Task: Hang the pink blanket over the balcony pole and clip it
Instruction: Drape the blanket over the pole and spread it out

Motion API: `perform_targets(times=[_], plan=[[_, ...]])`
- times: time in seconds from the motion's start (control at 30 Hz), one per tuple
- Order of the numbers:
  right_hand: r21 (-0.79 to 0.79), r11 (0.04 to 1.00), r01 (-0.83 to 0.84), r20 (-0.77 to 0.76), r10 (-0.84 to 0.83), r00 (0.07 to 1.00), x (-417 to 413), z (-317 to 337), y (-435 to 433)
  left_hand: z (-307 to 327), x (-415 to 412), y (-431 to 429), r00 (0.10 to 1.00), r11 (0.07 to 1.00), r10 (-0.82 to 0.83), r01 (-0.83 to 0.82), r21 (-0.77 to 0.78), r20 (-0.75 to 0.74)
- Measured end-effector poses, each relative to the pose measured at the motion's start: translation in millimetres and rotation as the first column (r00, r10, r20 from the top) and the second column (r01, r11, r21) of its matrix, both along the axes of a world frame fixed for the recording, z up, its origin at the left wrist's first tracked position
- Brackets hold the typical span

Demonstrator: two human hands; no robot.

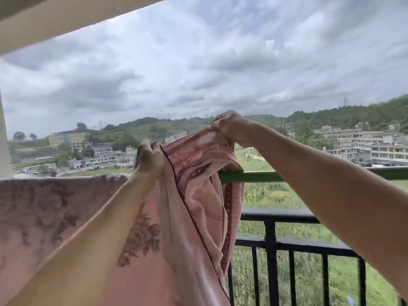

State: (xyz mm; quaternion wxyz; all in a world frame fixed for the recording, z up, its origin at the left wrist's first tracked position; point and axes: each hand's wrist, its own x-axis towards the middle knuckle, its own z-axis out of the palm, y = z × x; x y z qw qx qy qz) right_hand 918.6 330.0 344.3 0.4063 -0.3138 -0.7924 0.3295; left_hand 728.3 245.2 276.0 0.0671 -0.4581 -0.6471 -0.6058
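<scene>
Both hands, left hand (150, 157) and right hand (229, 127), have fingers curled, gripping the pink blanket (198, 173) edge above the green pole (254, 176) at 3 o'clock.

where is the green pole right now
In the head view the green pole runs level across the right half, from under the pink blanket draped over it to the frame edge, just above the black railing.

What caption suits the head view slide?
Left hand and right hand grip the pink blanket, partly draped over the green pole.
</scene>
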Motion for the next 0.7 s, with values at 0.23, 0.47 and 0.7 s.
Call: perform_targets(times=[0.23, 0.47, 0.7], plan=[[-0.065, 0.998, -0.015, 0.393, 0.039, 0.919, -26, -23, 24, -34, -46, 31, 0.968, 0.971, -0.062, 0.002, -0.239, -0.243], [0.136, 0.932, 0.336, 0.282, -0.361, 0.889, 111, -7, 24, -45, -45, 32, 0.911, 0.993, -0.049, 0.0, -0.118, -0.409], [0.07, 0.8, 0.597, -0.057, -0.594, 0.803, 297, -10, -5, -43, -15, 31, 0.915, 0.995, -0.068, 0.032, -0.095, -0.399]])
